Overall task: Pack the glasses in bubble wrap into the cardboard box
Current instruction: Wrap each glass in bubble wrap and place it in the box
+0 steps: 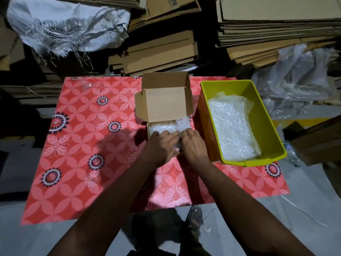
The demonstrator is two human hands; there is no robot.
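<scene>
A small cardboard box [162, 104] stands open on the table, its lid tilted back. Inside lies a bubble-wrapped bundle [160, 127]; no glasses show through the wrap. My left hand [161, 146] rests flat on the bundle with fingers stretched forward. My right hand [191, 145] is beside it at the box's right side, fingertips on a strip of bubble wrap [183, 123] that sticks up over the edge. Whether the right fingers pinch the strip is hidden.
A yellow-green plastic bin [262, 115] holding more bubble wrap sheets [233, 130] stands right of the box. The table has a red floral cloth [88, 145]. Stacks of flat cardboard [162, 52], a white sack and plastic bags lie behind.
</scene>
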